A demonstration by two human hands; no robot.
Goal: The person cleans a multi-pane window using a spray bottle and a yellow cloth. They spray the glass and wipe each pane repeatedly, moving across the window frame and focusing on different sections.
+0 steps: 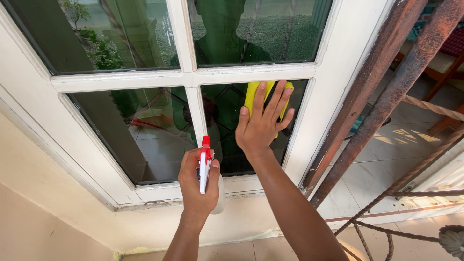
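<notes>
My right hand (262, 121) presses a yellow cloth (253, 94) flat against the lower right glass pane (231, 145) of a white-framed window (188, 77), fingers spread. My left hand (197, 186) grips a white spray bottle with a red trigger and nozzle (205, 164), held upright just below and left of the cloth, nozzle facing the glass. The bottle's body is mostly hidden by my palm.
The window has four panes split by white bars, with green reflections in the glass. Rusty metal posts (386, 92) lean at the right, with twisted railing and rope (411, 183) lower right. Beige wall (58, 217) lies below the sill; tiled floor (382, 164) beyond.
</notes>
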